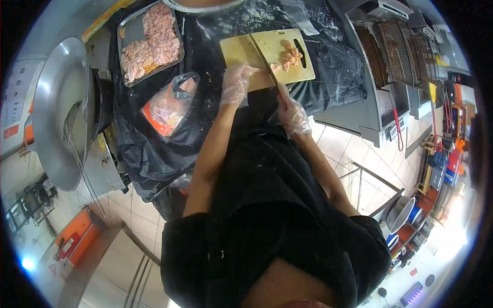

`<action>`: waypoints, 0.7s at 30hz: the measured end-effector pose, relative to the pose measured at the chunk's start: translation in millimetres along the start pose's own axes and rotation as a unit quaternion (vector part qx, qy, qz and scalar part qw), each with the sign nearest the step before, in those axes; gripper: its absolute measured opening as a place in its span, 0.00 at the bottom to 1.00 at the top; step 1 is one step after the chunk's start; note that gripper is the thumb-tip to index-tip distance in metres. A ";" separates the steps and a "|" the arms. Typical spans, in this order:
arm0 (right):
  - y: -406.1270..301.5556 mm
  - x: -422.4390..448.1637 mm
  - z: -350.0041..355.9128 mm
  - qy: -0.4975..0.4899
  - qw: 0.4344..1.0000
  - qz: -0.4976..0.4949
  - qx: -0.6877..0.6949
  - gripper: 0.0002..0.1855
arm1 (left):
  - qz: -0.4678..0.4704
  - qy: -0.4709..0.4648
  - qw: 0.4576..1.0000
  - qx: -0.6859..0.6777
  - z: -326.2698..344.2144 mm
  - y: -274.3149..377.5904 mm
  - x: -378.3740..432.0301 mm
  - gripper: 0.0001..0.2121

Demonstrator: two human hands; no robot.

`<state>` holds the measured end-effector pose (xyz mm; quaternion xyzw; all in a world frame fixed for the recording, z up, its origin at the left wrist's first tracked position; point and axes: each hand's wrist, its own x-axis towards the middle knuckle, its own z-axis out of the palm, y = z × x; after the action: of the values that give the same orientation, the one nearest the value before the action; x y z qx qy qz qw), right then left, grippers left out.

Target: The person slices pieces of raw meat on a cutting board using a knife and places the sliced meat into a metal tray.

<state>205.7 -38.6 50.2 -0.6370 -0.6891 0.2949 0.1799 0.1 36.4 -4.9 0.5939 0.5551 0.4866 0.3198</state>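
A clear plastic glove covers each of my hands. My left hand (235,84) presses a strip of raw meat (253,71) onto the yellow cutting board (275,38), its fingers closed over one end. In my right hand (294,113) is the handle of a long kitchen knife (263,57). Its blade slants across the middle of the board, over the meat, with the tip pointing away from me. Right of the blade, beside the board's handle slot, lies a small heap of cut meat pieces (290,57).
Black plastic sheeting (154,161) covers the table. A metal tray (131,29) of raw meat pieces (158,34) sits at the far left, with a clear bag of raw meat (168,106) nearer me. Left stands a large wok (57,115); fryer baskets (396,52) are at right.
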 end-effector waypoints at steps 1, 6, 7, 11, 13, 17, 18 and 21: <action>4.6 -7.1 -0.2 0.012 1.000 -0.012 0.007 0.27 | 0.015 0.027 0.999 0.010 -1.0 -4.6 6.3 0.10; 41.8 -50.0 0.5 -0.013 1.000 0.010 -0.013 0.29 | -0.049 0.027 0.995 0.077 -18.3 -20.8 31.5 0.13; 44.3 -55.5 -2.0 -0.012 1.000 0.007 -0.012 0.29 | -0.083 0.026 0.994 0.059 -25.4 -10.5 33.0 0.14; 55.4 -65.0 4.3 0.047 0.996 -0.003 0.076 0.28 | -0.096 -0.003 0.993 0.067 -23.5 -6.0 39.5 0.15; 55.2 -62.5 6.2 0.074 0.990 0.056 0.106 0.28 | -0.162 -0.066 0.984 -0.016 -10.2 16.3 38.5 0.15; 42.8 -63.8 0.4 0.115 0.986 0.081 0.090 0.27 | -0.214 -0.064 0.927 -0.302 16.4 45.9 34.0 0.11; 41.1 -64.3 -1.3 0.136 0.985 0.061 0.086 0.28 | -0.252 -0.062 0.925 -0.277 20.2 45.7 31.6 0.09; 28.2 -66.3 -8.4 0.123 0.987 0.057 0.084 0.28 | -0.244 -0.042 0.961 -0.121 26.6 8.7 19.2 0.10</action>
<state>240.9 -102.0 47.1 -0.6891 -0.5976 0.2807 0.2988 26.2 57.7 -1.2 0.4169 0.6062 0.4319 0.5218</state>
